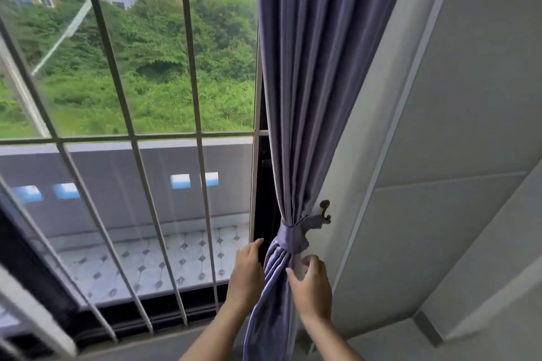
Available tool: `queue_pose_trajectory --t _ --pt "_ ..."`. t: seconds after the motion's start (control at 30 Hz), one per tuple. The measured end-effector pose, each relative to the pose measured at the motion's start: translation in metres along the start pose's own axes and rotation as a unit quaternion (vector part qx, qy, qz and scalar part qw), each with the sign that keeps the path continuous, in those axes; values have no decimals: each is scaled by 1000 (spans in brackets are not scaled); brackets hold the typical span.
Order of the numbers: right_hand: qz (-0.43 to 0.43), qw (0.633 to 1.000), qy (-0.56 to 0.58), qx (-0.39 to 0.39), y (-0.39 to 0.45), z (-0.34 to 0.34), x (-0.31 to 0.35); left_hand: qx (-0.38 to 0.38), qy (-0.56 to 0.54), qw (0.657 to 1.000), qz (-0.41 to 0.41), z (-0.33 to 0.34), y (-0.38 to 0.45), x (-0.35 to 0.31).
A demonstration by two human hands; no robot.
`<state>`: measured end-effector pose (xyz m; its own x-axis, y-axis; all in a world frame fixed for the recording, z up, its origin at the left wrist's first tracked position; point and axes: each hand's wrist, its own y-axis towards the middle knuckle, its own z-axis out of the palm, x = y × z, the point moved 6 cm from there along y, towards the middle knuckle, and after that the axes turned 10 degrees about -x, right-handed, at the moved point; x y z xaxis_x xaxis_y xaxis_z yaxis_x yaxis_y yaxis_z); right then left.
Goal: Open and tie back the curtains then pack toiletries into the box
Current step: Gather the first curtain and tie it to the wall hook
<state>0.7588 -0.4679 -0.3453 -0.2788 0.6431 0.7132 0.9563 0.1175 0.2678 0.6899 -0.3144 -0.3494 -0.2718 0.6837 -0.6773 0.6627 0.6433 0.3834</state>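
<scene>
Head view. Purple curtain point(316, 82) drawn to the right side of the window, gathered into a narrow bundle and bound by a matching purple tie-back point(290, 236) just above both hands. Tie-back looped over a small dark wall hook point(325, 211), up and to the right of the right hand. Below the tie, folds of curtain hanging down between the two hands and on past the forearms toward the bottom edge.

Left hand point(247, 268) raised on the left of the bundle, fingers straight and relaxed, fingertips pointing up toward the tie; holding nothing, with whether its inner edge touches the cloth not clear. Right hand point(311, 287) on the right of the bundle, fingers loosely spread and slightly bent, index fingertip touching or nearly touching the folds, thumb lifted; nothing gripped.

Left of the left hand and beyond: window glass behind slanted metal bars point(129, 114), a dark window frame point(261, 184) just past the left fingertips. Through the glass, a tiled balcony floor point(140, 261), a grey balcony wall with small openings, green bushes and apartment blocks further off.

Right of the right hand: pale wall point(469, 126) with panel lines, running down to a ledge at the lower right corner.
</scene>
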Motion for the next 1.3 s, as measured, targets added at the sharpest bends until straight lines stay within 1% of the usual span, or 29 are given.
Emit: queue_pose_trajectory --t 0.1,0.17,0.27,0.3,0.4,0.53,0.6,0.67,0.73,0.77,0.8,0.9,1.03,1.1,1.2,1.3 --pt "8 999 9 31 2 10 -4 72 13 997 -9 19 4 8" --pt "10 999 28 42 4 13 -7 101 7 995 -11 31 9 8" --pt "0 999 36 38 10 15 -13 133 -15 991 -26 52 19 11" --pt "-6 999 36 40 12 16 -14 128 -19 991 -23 55 22 11" --pt "-1 998 33 49 16 21 -22 79 -11 997 0 53 22 8" --pt "21 995 -57 81 35 31 -39 31 5 999 44 55 -16 -12" --pt "37 993 -68 84 46 30 -37 20 0 1000 7 58 -26 -17" --pt "47 997 -36 44 48 22 -33 38 -7 999 -34 62 -24 -16" --pt "68 997 18 -9 38 10 -35 71 -23 996 -44 65 -18 -11" --pt "75 996 39 -17 30 8 -39 93 -35 994 -43 67 -17 -8" --pt "71 996 56 -4 22 9 -43 115 -47 992 -40 68 -16 -6" --pt "35 994 71 74 3 24 -48 162 -42 986 -24 68 -19 2" --pt "31 994 78 75 15 24 -47 154 -1 988 -14 69 -14 4" --pt "6 994 72 87 25 25 -45 146 19 989 -5 69 -10 -1" --pt "-31 993 32 110 30 30 -51 121 40 992 -1 66 -6 0" --pt "-35 994 -18 101 29 28 -71 116 89 989 14 67 -6 10"
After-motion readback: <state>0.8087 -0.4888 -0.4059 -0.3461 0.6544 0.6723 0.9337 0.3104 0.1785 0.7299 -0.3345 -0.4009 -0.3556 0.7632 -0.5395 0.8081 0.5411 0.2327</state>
